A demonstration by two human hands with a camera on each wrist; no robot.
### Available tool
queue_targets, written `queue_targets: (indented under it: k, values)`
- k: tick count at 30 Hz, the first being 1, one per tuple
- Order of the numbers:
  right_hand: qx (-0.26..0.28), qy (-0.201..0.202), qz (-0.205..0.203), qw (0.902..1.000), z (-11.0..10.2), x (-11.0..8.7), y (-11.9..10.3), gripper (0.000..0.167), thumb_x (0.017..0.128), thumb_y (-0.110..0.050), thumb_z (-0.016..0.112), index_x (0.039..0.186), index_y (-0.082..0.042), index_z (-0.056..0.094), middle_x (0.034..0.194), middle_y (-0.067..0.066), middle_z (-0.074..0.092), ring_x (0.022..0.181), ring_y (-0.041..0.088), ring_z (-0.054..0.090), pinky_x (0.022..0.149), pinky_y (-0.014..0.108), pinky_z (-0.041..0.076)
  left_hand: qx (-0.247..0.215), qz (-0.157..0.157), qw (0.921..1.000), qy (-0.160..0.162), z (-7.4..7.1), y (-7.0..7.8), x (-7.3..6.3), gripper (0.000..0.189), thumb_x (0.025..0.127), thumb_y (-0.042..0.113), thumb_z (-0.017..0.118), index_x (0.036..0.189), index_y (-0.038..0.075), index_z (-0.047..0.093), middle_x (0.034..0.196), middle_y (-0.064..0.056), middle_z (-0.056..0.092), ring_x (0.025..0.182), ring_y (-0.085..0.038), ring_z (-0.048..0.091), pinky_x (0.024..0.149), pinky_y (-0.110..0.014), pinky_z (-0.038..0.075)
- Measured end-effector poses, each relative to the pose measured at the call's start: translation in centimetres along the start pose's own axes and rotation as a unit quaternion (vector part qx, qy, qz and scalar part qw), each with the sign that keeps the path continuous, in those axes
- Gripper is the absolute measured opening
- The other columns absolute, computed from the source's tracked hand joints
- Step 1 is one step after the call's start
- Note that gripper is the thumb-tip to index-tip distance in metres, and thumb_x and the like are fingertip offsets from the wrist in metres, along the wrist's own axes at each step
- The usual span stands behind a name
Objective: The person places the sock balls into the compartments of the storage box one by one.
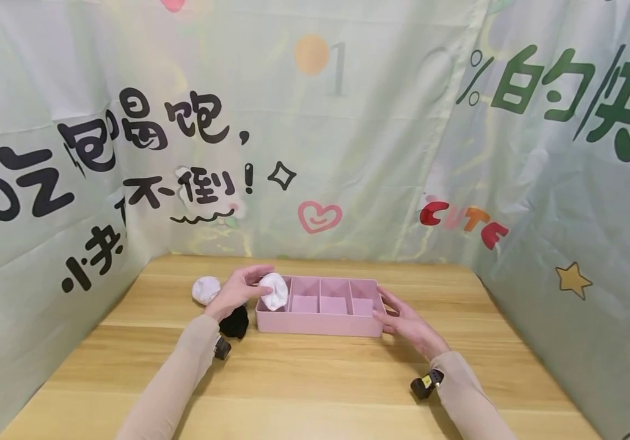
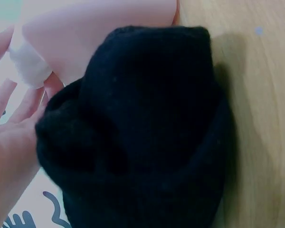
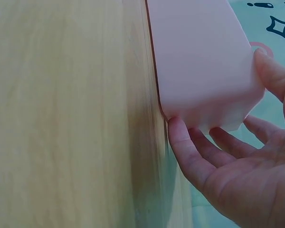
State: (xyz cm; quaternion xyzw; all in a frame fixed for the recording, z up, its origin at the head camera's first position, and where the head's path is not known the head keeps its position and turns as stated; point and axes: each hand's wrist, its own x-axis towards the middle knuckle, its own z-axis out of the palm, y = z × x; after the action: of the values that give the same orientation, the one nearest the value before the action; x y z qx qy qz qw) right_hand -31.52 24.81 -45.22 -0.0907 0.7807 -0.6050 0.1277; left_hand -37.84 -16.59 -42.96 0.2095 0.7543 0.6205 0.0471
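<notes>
In the head view my left hand [image 1: 239, 292] pinches a white balled-up sock [image 1: 275, 292] between thumb and fingers, at the left end compartment of a pink divided box [image 1: 319, 325]. My right hand [image 1: 409, 327] holds the box's right end, thumb and fingers spread around the corner. The right wrist view has the fingertips [image 3: 176, 124] against the end wall of the box [image 3: 199, 52]. A black folded sock [image 2: 152, 104] fills much of the left wrist view, close below the left hand. Another white balled-up sock [image 1: 205, 289] lies left of that hand.
The box stands on a wooden table [image 1: 304, 379], its row of compartments split by thin dividers [image 1: 321, 296]. Printed fabric curtains [image 1: 369, 153] hang behind the table and along both sides. A small black camera [image 1: 427, 385] is strapped to the right wrist.
</notes>
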Motion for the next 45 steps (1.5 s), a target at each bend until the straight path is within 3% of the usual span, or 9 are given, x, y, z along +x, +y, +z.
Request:
queue_targets:
  k: [8,18,26,31,37,45]
  values:
    - [0.000,-0.001,-0.002,1.0000,-0.2,0.0,0.0,0.075,0.099,-0.020,0.059,0.159,-0.018,0.013,0.163,0.022,0.008,0.142,0.043,0.030,0.102,0.045,0.048,0.016,0.007,0.9998,-0.006,0.2,0.3,-0.1,0.053,0.087,0.004,0.072,0.137,0.005,0.054,0.134,-0.024,0.058,0.125,-0.037,0.055,0.097,-0.028,0.047]
    - [0.006,0.013,0.000,0.9999,-0.1,-0.1,0.0,0.075,0.098,-0.018,0.060,0.158,-0.021,0.015,0.163,0.019,0.011,0.142,0.041,0.032,0.100,0.043,0.050,0.010,0.026,0.9996,-0.002,-0.2,-0.2,0.2,0.049,0.088,0.007,0.072,0.134,0.004,0.057,0.132,-0.026,0.059,0.122,-0.039,0.057,0.094,-0.023,0.049]
    - [0.008,0.006,-0.005,0.9999,0.1,-0.5,0.0,0.076,0.098,-0.019,0.060,0.159,-0.018,0.013,0.163,0.021,0.010,0.144,0.044,0.027,0.102,0.045,0.048,0.026,-0.009,0.9986,0.045,-0.4,0.2,-1.1,0.042,0.088,0.010,0.072,0.128,0.004,0.062,0.126,-0.019,0.065,0.115,-0.027,0.062,0.090,-0.023,0.050]
    - [0.009,0.011,-0.002,0.9999,0.1,-0.2,0.0,0.075,0.098,-0.019,0.060,0.158,-0.021,0.015,0.163,0.019,0.011,0.142,0.042,0.032,0.102,0.045,0.048,0.031,0.000,0.9977,0.061,-1.1,-0.6,-1.9,0.043,0.088,0.011,0.073,0.127,-0.003,0.060,0.124,-0.024,0.064,0.104,-0.017,0.065,0.084,-0.022,0.053]
    - [0.010,0.005,-0.003,0.9999,0.2,0.0,0.3,0.077,0.097,-0.021,0.062,0.158,-0.021,0.016,0.163,0.019,0.013,0.144,0.042,0.029,0.104,0.046,0.047,0.016,0.005,0.9965,0.081,-1.8,-1.3,-3.3,0.040,0.088,0.007,0.073,0.123,-0.007,0.060,0.118,-0.027,0.065,0.097,-0.013,0.067,0.082,-0.028,0.056]
    - [0.015,0.013,-0.003,0.9998,0.1,-0.2,0.4,0.075,0.098,-0.019,0.061,0.158,-0.020,0.016,0.163,0.019,0.011,0.145,0.043,0.023,0.105,0.049,0.045,0.000,0.008,0.9965,0.083,-2.5,-1.3,-4.1,0.041,0.088,0.004,0.071,0.123,-0.013,0.057,0.114,-0.021,0.069,0.093,-0.008,0.067,0.078,-0.025,0.056]
